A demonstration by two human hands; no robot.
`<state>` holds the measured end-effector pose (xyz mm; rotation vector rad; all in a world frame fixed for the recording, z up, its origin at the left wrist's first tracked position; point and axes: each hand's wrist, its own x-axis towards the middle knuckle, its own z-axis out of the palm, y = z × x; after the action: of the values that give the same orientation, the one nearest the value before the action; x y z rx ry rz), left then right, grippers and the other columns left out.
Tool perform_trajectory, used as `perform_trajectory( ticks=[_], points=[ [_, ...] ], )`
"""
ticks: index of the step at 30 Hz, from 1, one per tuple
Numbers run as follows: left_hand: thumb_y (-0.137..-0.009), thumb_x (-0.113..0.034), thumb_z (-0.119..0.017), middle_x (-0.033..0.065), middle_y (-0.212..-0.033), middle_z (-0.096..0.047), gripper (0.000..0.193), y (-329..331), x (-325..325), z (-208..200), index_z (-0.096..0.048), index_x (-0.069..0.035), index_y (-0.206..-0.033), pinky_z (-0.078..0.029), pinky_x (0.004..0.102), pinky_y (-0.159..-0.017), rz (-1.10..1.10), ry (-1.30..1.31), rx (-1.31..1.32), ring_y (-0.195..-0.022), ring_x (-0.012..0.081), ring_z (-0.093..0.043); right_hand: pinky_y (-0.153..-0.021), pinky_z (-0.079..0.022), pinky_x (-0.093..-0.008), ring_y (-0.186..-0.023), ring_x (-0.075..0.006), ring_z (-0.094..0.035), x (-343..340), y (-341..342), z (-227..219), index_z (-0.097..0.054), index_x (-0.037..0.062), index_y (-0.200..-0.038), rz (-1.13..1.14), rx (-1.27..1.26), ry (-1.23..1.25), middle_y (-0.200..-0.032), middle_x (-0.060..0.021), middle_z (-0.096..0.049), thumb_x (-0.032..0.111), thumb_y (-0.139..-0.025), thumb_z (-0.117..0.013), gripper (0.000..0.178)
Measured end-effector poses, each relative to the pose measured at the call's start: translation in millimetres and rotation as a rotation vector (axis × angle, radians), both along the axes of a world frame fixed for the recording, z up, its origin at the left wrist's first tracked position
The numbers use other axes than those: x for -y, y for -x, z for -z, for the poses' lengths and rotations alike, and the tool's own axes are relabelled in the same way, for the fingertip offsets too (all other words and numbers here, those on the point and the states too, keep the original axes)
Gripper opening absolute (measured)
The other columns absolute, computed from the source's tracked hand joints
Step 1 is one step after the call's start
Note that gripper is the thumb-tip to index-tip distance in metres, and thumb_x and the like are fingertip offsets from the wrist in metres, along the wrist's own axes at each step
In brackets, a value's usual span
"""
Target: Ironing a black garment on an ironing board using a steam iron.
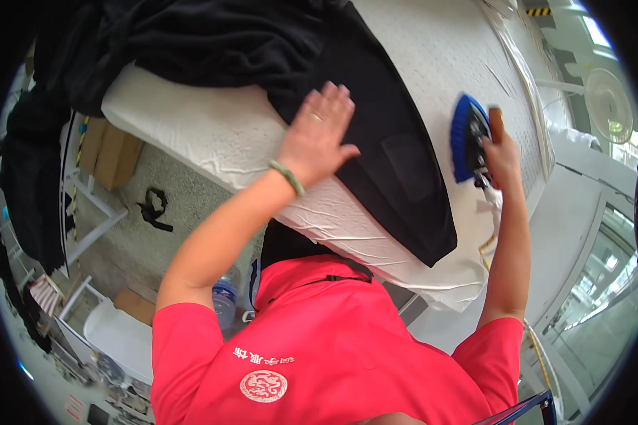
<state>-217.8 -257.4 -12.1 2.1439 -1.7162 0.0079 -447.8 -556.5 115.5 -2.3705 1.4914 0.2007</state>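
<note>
A black garment [383, 99] is spread over a white padded ironing table [191, 120]; a sleeve or trouser leg lies flat, slanting down to the right, and the rest is bunched at the far left. My left hand [320, 134], fingers stretched and flat, is over the near edge of the cloth; whether it presses down cannot be made out. In my right hand [502, 157] is the brown handle of an iron [468, 142] with a blue rim. The iron is to the right of the flat black piece, apart from it. A darker patch shows on that piece.
A cable [487, 244] hangs below the iron near the table's right end. Left of the table are cardboard boxes [113, 152], a black strap [154, 210] on the floor and hanging black garments [32, 170]. A white round fan [607, 105] stands at the right.
</note>
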Motion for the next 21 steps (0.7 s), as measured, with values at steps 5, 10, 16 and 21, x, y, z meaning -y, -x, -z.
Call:
perform_trajectory(
  ticks=[5, 10, 16, 21],
  points=[
    [-0.089, -0.052, -0.069, 0.0207, -0.166, -0.032, 0.089, -21, 32, 12, -0.042, 0.005, -0.152, -0.014, 0.0526, -0.129, 0.031, -0.042, -0.067, -0.156, 0.0391, -0.023, -0.039, -0.036, -0.0331, -0.041, -0.0128, -0.049, 29, 208, 52, -0.058, 0.0073, -0.085, 0.608, 0.201, 0.026, -0.057, 0.0005, -0.050, 0.025, -0.092, -0.073, 0.024],
    [-0.086, -0.049, -0.073, 0.0188, -0.164, -0.035, 0.087, 115, 31, 8, -0.044, -0.001, -0.152, -0.014, 0.0502, -0.129, 0.680, -0.163, -0.423, -0.157, 0.0355, -0.023, -0.039, -0.032, -0.0299, -0.042, -0.0102, -0.043, 22, 302, 74, -0.057, 0.0111, -0.083, 0.907, 0.209, -0.034, -0.057, 0.0038, -0.046, 0.027, -0.092, -0.075, 0.026],
    [-0.083, -0.048, -0.072, 0.0126, -0.157, -0.046, 0.071, 142, 64, -9, -0.057, -0.010, -0.141, -0.022, 0.0566, -0.126, 1.131, 0.086, -0.216, -0.152, 0.0331, -0.035, -0.039, -0.031, -0.0287, -0.042, -0.0097, -0.043, 21, 322, 86, -0.058, 0.0102, -0.083, 0.973, 0.210, -0.010, -0.057, 0.0042, -0.046, 0.028, -0.092, -0.075, 0.026],
    [-0.090, -0.053, -0.068, 0.0214, -0.155, -0.044, 0.077, -135, 161, -56, -0.053, -0.001, -0.144, -0.024, 0.0645, -0.120, 0.045, 0.129, 0.513, -0.146, 0.0429, -0.037, -0.050, -0.043, -0.0360, -0.051, -0.0169, -0.055, 23, 314, 77, -0.069, 0.0014, -0.092, 0.878, 0.137, 0.038, -0.064, -0.0048, -0.059, 0.031, -0.092, -0.073, 0.030]
  ],
)
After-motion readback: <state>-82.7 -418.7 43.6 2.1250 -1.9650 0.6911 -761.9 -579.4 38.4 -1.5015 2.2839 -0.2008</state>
